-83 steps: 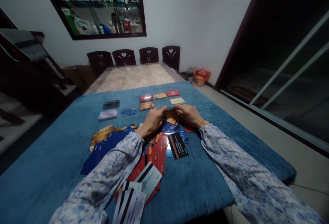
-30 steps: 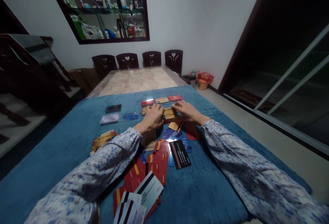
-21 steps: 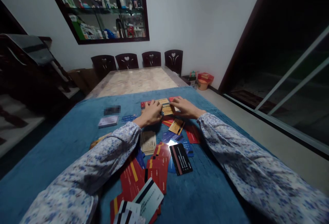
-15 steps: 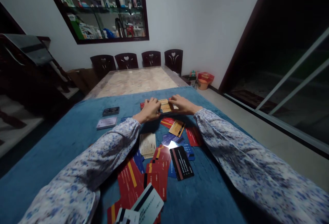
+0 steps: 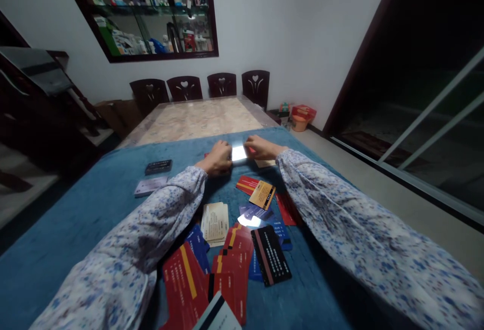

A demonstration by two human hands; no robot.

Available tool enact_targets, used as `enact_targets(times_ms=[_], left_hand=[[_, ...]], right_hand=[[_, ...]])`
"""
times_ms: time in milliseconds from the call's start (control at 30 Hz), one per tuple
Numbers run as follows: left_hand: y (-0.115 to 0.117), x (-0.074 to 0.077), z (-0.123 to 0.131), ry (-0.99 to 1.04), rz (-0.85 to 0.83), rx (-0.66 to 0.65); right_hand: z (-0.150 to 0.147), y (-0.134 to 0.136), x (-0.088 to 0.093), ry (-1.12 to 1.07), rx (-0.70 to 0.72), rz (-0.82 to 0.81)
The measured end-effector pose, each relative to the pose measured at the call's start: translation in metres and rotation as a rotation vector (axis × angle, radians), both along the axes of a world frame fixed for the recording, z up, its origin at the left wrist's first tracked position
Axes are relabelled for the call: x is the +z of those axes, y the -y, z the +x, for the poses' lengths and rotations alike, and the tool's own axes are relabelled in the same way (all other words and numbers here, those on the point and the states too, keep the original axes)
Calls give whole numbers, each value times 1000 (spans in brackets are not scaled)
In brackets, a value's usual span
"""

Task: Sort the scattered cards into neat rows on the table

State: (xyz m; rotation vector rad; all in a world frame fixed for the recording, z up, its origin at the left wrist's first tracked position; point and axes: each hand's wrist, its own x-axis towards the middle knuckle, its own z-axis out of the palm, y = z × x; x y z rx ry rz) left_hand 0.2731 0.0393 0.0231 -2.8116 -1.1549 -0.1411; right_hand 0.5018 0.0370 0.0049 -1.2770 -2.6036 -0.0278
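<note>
The left hand (image 5: 218, 158) and the right hand (image 5: 263, 148) each have a grip pinched on one end of a shiny card (image 5: 238, 153), up toward the far edge of the blue cloth (image 5: 181, 148) on the tabletop (image 5: 196, 117), and a bright glare hides what is on it. The left sleeve (image 5: 124, 244) covers part of a pale purple stack (image 5: 149, 185) toward the left edge, a cream card (image 5: 265, 164) is partly hidden by the right hand, and a pale card (image 5: 219, 316) toward the near edge is cut off

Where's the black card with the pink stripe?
The black card is in the head view's lower middle, just right of centre, overlapping blue cards, immediately right of the red cards.
</note>
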Motion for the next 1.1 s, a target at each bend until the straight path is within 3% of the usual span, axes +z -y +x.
enact_targets(times_ms=[467, 900, 1100], left_hand=[[-14, 2, 12, -89, -76, 113], [-30, -11, 17, -112, -97, 129], [-34, -13, 18, -152, -89, 131]], right_hand=[[-7, -28, 5, 244, -134, -91], [-9, -37, -5, 285, -211, -112], [-11, -40, -6, 297, -184, -123]])
